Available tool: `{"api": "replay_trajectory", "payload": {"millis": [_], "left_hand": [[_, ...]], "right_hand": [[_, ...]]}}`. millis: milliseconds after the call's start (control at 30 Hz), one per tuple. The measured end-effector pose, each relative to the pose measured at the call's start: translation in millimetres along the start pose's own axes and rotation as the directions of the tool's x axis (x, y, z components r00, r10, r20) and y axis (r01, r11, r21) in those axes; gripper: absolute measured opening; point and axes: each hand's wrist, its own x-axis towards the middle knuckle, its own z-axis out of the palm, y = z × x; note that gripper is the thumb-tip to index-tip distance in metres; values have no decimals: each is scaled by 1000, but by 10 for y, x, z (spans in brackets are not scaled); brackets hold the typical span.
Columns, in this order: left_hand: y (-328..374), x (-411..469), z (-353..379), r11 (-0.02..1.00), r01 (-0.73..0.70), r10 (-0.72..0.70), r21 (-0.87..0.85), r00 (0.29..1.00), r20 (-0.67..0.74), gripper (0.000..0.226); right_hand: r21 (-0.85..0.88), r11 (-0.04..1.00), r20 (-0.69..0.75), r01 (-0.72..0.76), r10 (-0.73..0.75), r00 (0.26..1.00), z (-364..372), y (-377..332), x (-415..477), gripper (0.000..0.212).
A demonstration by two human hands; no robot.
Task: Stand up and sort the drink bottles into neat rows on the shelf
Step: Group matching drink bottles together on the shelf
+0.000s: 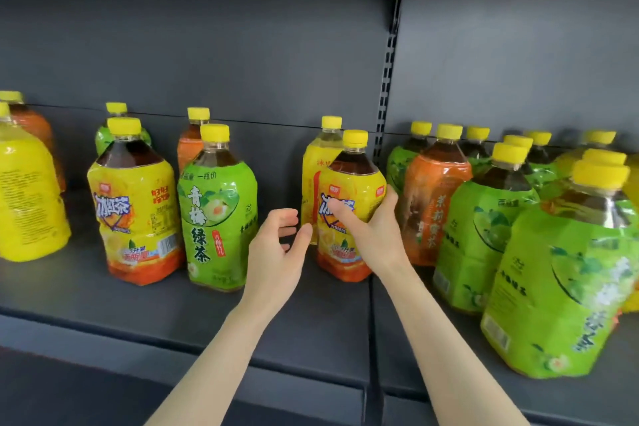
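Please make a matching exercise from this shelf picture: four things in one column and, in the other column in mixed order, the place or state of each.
Things
1. right hand
2. left hand
3. middle green bottle
4. front orange bottle

Places or states
A. stands left of both hands
B. grips the front yellow bottle
C. stands just right of that yellow bottle
D. open, grips nothing

Pairs: 1-B, 2-D, 3-A, 4-C
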Motion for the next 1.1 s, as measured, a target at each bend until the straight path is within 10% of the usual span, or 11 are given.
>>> {"api": "replay_trajectory", "payload": {"millis": [433, 633, 833, 1100], "left_hand": [[-88, -346, -716, 983, -175, 163, -53, 971, -176, 19], [-370, -150, -1374, 986, -123, 162, 116, 890, -427, 68], [-688, 380, -1790, 983, 156, -170, -94, 973, -159, 107], [-746, 418, -1941, 993, 94, -89, 72, 993, -77, 104]], "right_hand": [[128, 992, 111, 13, -27, 993, 114, -126, -439, 57], [205, 978, -82, 37, -20, 996, 497, -234, -783, 52], [273, 962, -280, -3, 82, 956, 930, -305, -1066, 66], [245, 969, -388, -2, 100, 916, 1208, -365, -1228, 43]]}}
